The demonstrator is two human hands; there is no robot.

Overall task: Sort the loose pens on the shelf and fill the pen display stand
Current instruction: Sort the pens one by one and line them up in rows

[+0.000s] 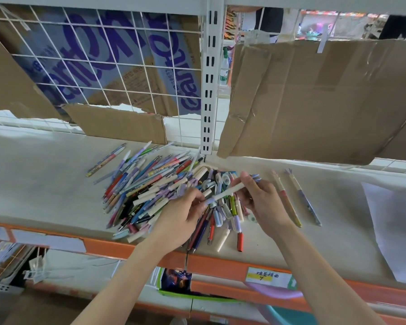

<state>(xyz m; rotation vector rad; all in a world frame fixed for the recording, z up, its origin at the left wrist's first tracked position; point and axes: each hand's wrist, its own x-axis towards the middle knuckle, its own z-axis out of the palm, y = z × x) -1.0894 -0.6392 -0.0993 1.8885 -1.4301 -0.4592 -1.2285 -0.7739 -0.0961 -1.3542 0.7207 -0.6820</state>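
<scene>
Left hand point(183, 214) and right hand point(263, 200) both pinching one cream pen point(225, 193), fingers curled at either end, held just above pile of loose pens point(155, 191) on shelf point(45, 179). Two pens point(298, 200) apart at right, near white paper sheet point(394, 231). Cardboard panels point(326, 99) against wire grid point(117, 66) behind. Orange shelf edge point(220, 261) with label point(268, 275) in front.
</scene>
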